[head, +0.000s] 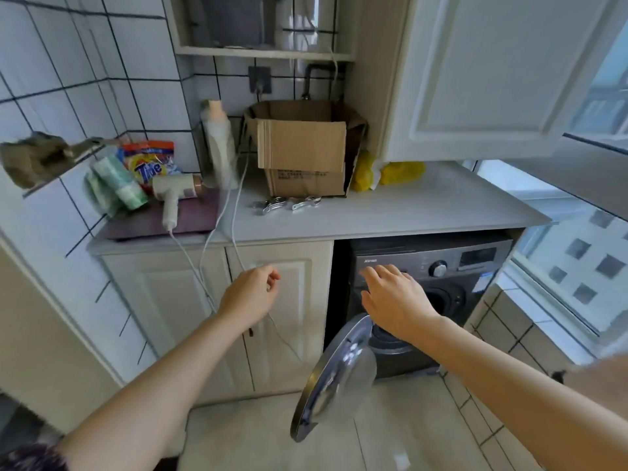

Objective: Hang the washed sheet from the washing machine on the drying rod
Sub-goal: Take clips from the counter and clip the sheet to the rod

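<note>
- My left hand (pixel 253 294) hangs in front of the white cupboard door (pixel 272 317) under the countertop (pixel 407 212). Its fingers are loosely curled and hold nothing; a thin white cord (pixel 234 212) trails down from the counter just beside it, and I cannot tell whether it brushes my wrist.
- Above that hand, near the counter's left edge, lie a hair dryer (pixel 171 195) and a detergent bag (pixel 149 164). Nearer the middle, a cardboard box (pixel 302 147) stands toward the back edge with metal clips (pixel 287 205) just in front of it.
- The washer door (pixel 334 379) is swung wide open, low and to the left of the drum mouth (pixel 438 300).
- My right hand (pixel 396 300) reaches toward the washing machine (pixel 435 294) under the counter's right end. The fingers are stretched out flat and apart, gripping nothing, in front of the upper left of the machine's face; whether they touch it I cannot tell.
- The sheet is not visible — I judge it is inside the dark drum, behind my hand.
- I expect a washed sheet to be soft, limp and heavy with water, likely twisted into a rope and clinging to the drum wall.
- I would take a thick bunched handful near the opening, not a single thin edge, and feed it out hand over hand, gathering it against my body so no end drags on the floor tiles (pixel 272 436).
- The drying rod is not in view.
</note>
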A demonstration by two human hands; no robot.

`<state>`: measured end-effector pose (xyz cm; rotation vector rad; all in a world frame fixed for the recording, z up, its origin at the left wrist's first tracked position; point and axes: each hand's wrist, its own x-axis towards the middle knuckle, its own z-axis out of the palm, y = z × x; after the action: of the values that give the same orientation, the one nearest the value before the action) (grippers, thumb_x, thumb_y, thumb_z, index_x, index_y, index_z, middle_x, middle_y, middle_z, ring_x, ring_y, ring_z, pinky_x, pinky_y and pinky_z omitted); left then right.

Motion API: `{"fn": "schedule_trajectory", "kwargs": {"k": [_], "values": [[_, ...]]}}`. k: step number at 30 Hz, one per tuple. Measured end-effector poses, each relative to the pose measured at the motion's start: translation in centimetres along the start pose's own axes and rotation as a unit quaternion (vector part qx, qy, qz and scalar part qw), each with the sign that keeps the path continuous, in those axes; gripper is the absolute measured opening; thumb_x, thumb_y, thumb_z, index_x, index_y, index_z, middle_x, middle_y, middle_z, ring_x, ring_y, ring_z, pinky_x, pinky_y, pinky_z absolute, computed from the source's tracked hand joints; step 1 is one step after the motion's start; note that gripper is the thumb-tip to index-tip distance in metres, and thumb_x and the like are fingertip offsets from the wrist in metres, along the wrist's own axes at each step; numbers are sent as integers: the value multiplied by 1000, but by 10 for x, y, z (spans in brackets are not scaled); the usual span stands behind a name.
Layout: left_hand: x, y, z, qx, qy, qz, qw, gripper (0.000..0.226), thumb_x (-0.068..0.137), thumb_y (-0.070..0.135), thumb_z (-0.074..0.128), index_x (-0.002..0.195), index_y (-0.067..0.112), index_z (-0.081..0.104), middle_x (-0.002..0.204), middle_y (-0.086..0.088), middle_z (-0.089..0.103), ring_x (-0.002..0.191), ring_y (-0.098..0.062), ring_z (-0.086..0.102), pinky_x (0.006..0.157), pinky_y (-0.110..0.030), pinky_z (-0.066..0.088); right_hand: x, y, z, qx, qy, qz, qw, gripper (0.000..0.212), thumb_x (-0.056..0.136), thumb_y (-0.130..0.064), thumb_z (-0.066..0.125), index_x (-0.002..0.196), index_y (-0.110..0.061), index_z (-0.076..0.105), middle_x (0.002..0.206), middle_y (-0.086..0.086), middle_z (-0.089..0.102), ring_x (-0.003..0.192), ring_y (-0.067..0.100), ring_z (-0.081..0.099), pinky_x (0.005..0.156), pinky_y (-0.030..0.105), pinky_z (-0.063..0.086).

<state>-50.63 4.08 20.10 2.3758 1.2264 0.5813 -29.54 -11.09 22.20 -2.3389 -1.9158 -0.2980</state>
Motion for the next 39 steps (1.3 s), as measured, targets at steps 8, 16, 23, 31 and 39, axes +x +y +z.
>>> {"fn": "schedule_trajectory", "kwargs": {"k": [8, 16, 23, 31, 39], "values": [[70, -50, 3, 1, 2, -29, 1000, 19, 92, 19, 54, 109, 17, 63, 107, 2, 69, 98, -18, 63, 81, -33, 53, 91, -13, 28, 26, -37, -8, 999, 42, 98, -32, 40, 137, -15, 41, 126, 1, 55, 120, 22, 47, 94, 32, 42], [155, -75, 16, 9, 18, -61, 998, 35, 92, 24, 55, 126, 19, 55, 126, -6, 58, 107, -23, 58, 77, -29, 43, 197, -1, 58, 43, -49, -31, 997, 40, 98, -31, 40, 135, -15, 43, 129, 3, 55, 120, 23, 48, 96, 35, 42], [246, -95, 28, 16, 50, -66, 996, 46, 89, 24, 59, 132, 13, 50, 134, -6, 55, 125, -24, 48, 99, -39, 44, 304, 14, 88, 45, -81, -49, 994, 43, 98, -30, 40, 138, -14, 38, 134, 5, 48, 123, 25, 44, 97, 36, 42], [306, -114, 48, 50, 41, -95, 993, 64, 90, 30, 59, 143, 6, 34, 149, -11, 37, 138, -28, 30, 113, -35, 24, 393, 27, 125, 41, -125, -81, 988, 49, 95, -29, 47, 137, -6, 36, 140, 11, 39, 130, 32, 33, 103, 40, 38], [329, -124, 65, 70, 42, -124, 989, 79, 88, 46, 59, 146, 5, 26, 144, -12, 44, 132, -27, 39, 108, -35, 32, 430, 31, 153, 40, -122, -106, 986, 65, 98, -38, 41, 151, -11, 14, 154, 4, 25, 138, 30, 22, 111, 38, 24]]}}
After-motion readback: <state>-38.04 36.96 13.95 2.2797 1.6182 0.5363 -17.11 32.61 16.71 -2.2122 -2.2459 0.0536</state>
